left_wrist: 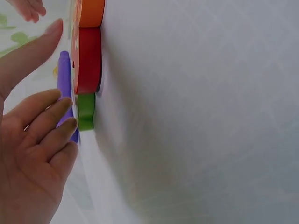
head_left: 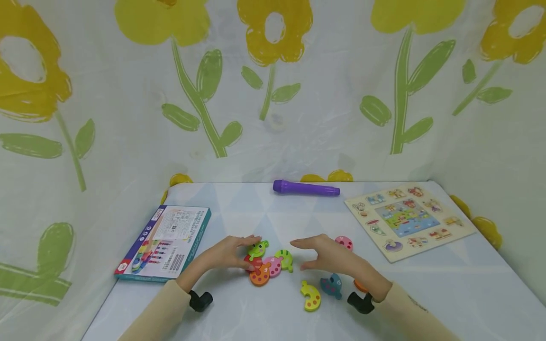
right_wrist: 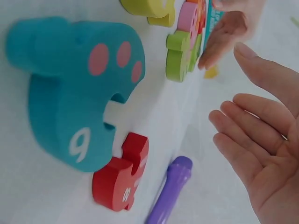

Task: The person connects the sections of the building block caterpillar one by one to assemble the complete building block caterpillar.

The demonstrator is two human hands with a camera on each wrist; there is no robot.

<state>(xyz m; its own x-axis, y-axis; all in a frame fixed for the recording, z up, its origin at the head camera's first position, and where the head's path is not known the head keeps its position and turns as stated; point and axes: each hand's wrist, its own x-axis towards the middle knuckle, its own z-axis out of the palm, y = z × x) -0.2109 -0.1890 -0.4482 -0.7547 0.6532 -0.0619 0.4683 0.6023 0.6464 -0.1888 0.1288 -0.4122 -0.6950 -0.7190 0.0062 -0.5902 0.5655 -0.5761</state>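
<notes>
My left hand (head_left: 223,253) is spread beside the left end of a joined row of wooden caterpillar puzzle pieces, holding nothing. The row has a green head with a face (head_left: 258,248), a red piece (left_wrist: 88,60), an orange piece (head_left: 259,275), a pink piece (head_left: 273,267) and a green striped piece (head_left: 285,260). Across a gap from the row, my right hand (head_left: 328,255) hovers with fingers extended and palm facing inward, also holding nothing. Loose around it lie a yellow piece (head_left: 312,297), a numbered teal piece (right_wrist: 88,93), a red piece (right_wrist: 119,182) and an orange piece (head_left: 360,285) partly hidden by the wrist.
A flat printed box (head_left: 170,241) lies at the left. Along the back edge rests a purple microphone-shaped stick (head_left: 306,188). A wooden picture board (head_left: 367,213) sits at the back right. Flower-print curtain (head_left: 324,118) encloses the table on the back and sides.
</notes>
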